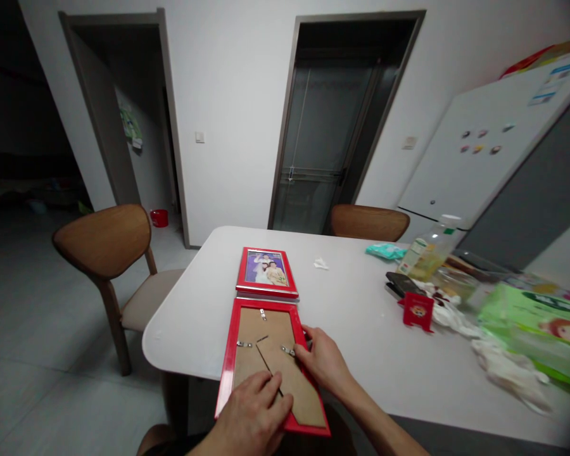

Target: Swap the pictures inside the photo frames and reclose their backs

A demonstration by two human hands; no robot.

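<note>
A red picture frame (227, 380) lies back side up at the table's near edge, its lower end reaching past it. Its brown backing board (285, 323) carries small metal clips (287, 350) and dark slits. My left hand (254, 411) is closed over the frame's lower part, with bent fingers on the board beside the long slit; its fingertips are partly hidden. Around the right edge, my right hand (323, 361) grips the frame, fingers close to the right clip. Just beyond lies a second red frame (240, 269), face up, with a photo of people (266, 268).
On the table's right are a bottle (427, 250), a dark phone-like object (401, 285), a red card-like piece (418, 310), crumpled tissues (508, 373) and a green tissue pack (536, 329). A white scrap (320, 263) lies mid-table. Wooden chairs (107, 240) stand left and behind.
</note>
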